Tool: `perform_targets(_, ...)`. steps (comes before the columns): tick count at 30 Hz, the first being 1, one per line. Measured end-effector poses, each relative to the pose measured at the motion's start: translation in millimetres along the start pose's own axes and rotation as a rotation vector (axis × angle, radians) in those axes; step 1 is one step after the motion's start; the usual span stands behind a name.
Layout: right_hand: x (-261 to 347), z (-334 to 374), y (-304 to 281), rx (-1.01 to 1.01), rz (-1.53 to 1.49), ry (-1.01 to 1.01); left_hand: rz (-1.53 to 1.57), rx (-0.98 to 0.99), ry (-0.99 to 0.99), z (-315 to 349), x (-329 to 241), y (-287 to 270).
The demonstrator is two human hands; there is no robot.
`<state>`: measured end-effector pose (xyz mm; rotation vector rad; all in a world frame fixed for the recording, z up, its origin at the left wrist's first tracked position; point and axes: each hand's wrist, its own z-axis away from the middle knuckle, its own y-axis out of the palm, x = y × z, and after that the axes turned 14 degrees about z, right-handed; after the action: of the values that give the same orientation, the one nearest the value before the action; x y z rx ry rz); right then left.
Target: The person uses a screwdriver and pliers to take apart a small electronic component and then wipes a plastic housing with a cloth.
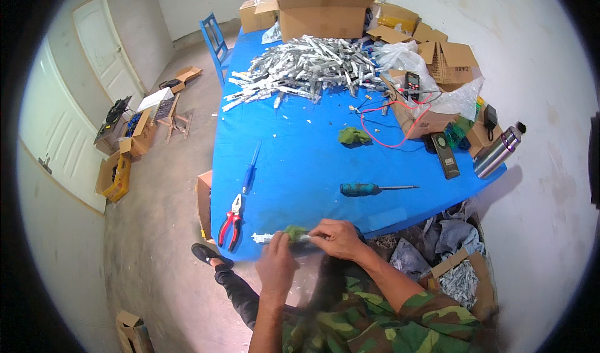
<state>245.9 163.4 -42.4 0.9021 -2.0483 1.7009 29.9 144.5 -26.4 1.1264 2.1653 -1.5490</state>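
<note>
At the table's near edge, a slim white-and-silver strip-shaped piece lies across between my two hands. My left hand, somewhat smeared by motion, has its fingers closed around the middle of the piece, with a crumpled green cloth at the fingertips. My right hand pinches the right end of the same piece. Left of my hands lie red-handled pliers and a blue-handled screwdriver. Farther in, a teal-handled screwdriver points right. Another green cloth sits crumpled beyond it.
A big heap of similar white-and-silver pieces covers the far part of the blue table. Cardboard boxes, a red cable, a dark handheld meter and a steel bottle line the far and right sides.
</note>
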Motion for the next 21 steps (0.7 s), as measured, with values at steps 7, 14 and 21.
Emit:
perform_targets(7, 0.9, -0.5, 0.6, -0.048, -0.015, -0.038, -0.060, -0.044, -0.031, -2.5, 9.9, -10.3)
perform_targets(14, -1.4, 0.6, -1.0, -0.036, -0.035, -0.046, -0.006, -0.022, 0.008, -4.6, -11.6, -10.5)
perform_targets(21, -8.8, 1.9, 6.1, -0.063, -0.006, -0.056, 0.019, 0.057, 0.075, 0.6, -27.0, 13.8)
